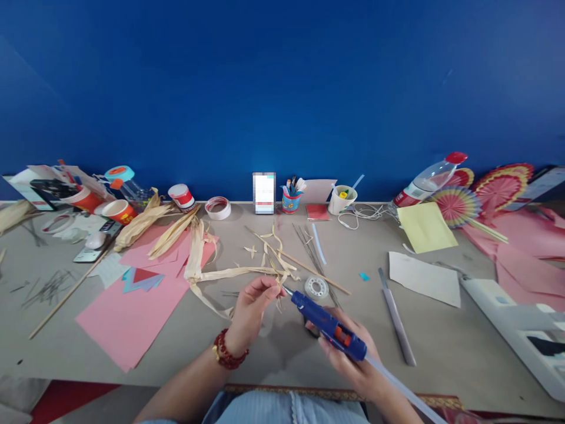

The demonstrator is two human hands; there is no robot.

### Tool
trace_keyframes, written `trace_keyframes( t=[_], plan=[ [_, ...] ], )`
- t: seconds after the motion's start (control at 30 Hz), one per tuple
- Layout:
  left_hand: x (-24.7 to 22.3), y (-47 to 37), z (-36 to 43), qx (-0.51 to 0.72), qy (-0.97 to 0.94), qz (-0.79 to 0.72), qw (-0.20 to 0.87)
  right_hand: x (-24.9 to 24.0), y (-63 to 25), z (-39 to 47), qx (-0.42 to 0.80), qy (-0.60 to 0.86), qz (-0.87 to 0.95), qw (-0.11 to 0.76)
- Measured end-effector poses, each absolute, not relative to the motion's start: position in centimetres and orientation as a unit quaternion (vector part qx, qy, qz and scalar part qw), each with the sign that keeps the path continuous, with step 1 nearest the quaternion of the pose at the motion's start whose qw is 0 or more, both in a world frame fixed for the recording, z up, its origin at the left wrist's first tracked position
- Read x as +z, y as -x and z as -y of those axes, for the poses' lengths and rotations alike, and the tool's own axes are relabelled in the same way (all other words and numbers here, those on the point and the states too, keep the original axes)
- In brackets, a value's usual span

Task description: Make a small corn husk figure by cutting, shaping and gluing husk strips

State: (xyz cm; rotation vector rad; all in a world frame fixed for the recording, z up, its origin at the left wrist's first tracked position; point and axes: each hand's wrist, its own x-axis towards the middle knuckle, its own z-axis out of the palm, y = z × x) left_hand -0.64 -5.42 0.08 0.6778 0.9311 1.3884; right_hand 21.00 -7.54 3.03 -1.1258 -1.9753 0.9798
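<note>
My right hand [353,359] is wrapped round a blue hot glue gun [329,325], with a long glue stick running out of its back. The gun's metal nozzle points up and left, close to the fingertips of my left hand [257,303]. That hand is closed in a pinch on a thin strip of dried corn husk [279,281]; just where nozzle and strip meet is too small to tell. Curled husk scraps [270,250] lie beyond the fingers. A roll of clear tape [316,287] rests beside the nozzle.
Left are pink paper sheets [132,321], husk bundles [143,221], paper cups [119,211] and loose wires [49,287]. At the back stand a phone [263,194] and a brush cup [292,200]. Right lie a craft knife [397,318], a plastic bottle [424,184] and paper fans [503,187].
</note>
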Motion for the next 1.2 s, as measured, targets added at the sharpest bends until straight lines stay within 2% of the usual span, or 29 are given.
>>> trace_keyframes(
  t=[0.27, 0.57, 0.87, 1.2],
  plan=[
    [-0.02, 0.63, 5.5, 0.605, -0.31, -0.407, 0.61, 3.26, -20.62, 7.86, 0.327, 0.46, 0.763, 0.314],
    [-0.02, 0.67, 5.52, 0.607, -0.32, -0.408, 0.602, 3.11, -20.26, 7.69, 0.262, 0.442, 0.786, 0.344],
    [-0.03, 0.72, 5.51, 0.602, -0.319, -0.417, 0.602, 3.19, -20.04, 7.71, 0.277, 0.446, 0.779, 0.343],
    [-0.16, 0.72, 5.47, 0.596, -0.317, -0.442, 0.59, 3.22, -20.38, 7.75, 0.382, 0.434, 0.746, 0.33]
  ],
)
